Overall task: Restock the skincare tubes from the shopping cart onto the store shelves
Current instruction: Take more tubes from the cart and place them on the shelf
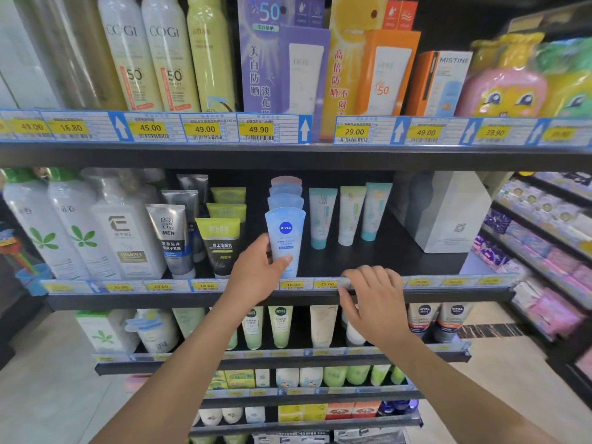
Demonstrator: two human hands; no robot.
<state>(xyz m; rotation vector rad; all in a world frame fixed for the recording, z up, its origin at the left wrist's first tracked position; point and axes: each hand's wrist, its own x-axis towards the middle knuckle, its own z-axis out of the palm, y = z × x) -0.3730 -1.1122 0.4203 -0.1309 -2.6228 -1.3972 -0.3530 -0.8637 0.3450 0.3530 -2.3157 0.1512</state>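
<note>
Room: shop aisle, head view looking at a dark shelving unit; a side rack [544, 238] of pink and purple packs is running down the right edge of the frame.
Floor [48, 363]: pale tiles showing at lower left and lower right.
Top shelf [320, 155]: carrying tall spray cans [150, 59] at upper left, then a purple box [288, 68], an orange box [384, 72] and a Mistine box [445, 84] toward the right.
Middle shelf [384, 254]: holding white bottles [64, 225] at left, grey MEN tubes [169, 238], green-topped tubes [221, 245], three pale tubes [347, 216] right of centre and a white box [448, 213] at right.
Nivea tube [286, 232]: standing cap down at the front edge of the middle shelf, centre frame, heading a row of matching tubes [285, 195] lined up behind it.
Left hand [256, 270]: gripping the Nivea tube low on its body, thumb across the front, fingers going round its left side.
Right hand [374, 299]: curling over the price strip [205, 286] on the middle shelf's front edge, fingertips on top, thumb pressing from below, just right of the Nivea tube.
Lower shelf [288, 360]: holding pale green tubes [280, 325] at centre and Nivea Men tubes [424, 318] at right.
</note>
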